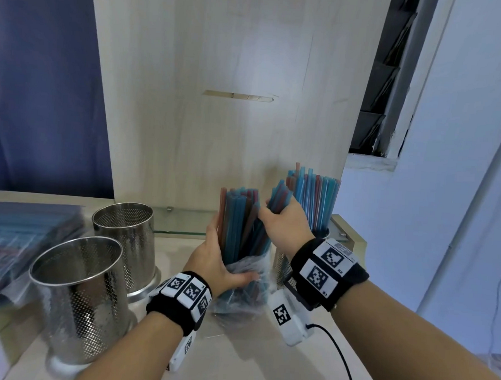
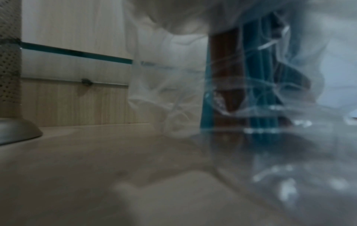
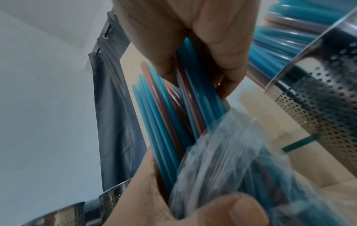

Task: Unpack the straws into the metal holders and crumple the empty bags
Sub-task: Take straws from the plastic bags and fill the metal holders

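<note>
Blue and reddish plastic straws (image 1: pixel 237 221) are standing upright in a crumpled clear plastic bag (image 1: pixel 242 288) on the pale wooden counter (image 1: pixel 243 352). Left hand (image 1: pixel 215 260) is wrapping its fingers round bag and bundle low down. Right hand (image 1: pixel 285 223) is clutching a fistful of straws above that grip. Just behind the right wrist, a perforated metal holder (image 1: pixel 281 267) is already carrying straws. Left of the gripped bag, two empty perforated steel holders (image 1: pixel 78 294) are waiting.

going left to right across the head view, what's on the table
stack of unopened straw packs → near empty holder → far empty holder → bag of straws gripped by left hand → right hand pulling straws → filled holder
</note>
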Tool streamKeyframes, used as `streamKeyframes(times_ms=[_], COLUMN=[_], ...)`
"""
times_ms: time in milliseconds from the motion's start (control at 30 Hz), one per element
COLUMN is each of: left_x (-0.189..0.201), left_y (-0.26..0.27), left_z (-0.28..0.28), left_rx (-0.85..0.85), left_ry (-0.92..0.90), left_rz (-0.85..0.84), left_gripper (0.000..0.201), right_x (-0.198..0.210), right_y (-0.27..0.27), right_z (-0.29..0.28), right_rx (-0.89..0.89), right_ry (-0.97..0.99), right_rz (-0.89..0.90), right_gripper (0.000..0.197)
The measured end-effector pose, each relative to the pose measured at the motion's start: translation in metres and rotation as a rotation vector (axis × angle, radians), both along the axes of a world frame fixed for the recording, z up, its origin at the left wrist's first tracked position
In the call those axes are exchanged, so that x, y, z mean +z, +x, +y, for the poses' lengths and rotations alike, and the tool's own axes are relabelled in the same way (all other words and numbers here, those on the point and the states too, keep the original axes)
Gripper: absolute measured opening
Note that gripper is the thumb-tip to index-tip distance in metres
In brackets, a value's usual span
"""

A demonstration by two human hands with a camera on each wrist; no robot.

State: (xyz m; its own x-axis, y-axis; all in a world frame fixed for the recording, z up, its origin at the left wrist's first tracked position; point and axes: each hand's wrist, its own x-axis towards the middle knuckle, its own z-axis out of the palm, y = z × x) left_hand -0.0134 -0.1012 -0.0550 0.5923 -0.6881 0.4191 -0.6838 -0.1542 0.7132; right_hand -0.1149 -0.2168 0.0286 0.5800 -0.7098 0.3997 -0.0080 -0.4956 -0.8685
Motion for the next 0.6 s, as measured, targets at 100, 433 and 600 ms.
streamKeyframes(times_ms=[100,433,600], left_x=[0.001,0.001,0.003], left_y=[-0.001,0.000,-0.001], left_z=[0.000,0.001,0.001], left_rx=[-0.001,-0.018,-0.011], left_ry=[0.000,-0.010,0.003], left_rz=[-0.010,-0.011,-0.010], left_gripper=[0.136,0.137,0.136], right_x=[0.006,0.024,0.040], right_y=[-0.001,-0.006,-0.001], right_z=[-0.001,0.001,-0.002], right_rx=[0.029,-0.019,-0.031], right_ry=[-0.011,0.006,0.056], right_rz=[0.021,0.059,-0.042], right_gripper=[0.013,0.019,0.016])
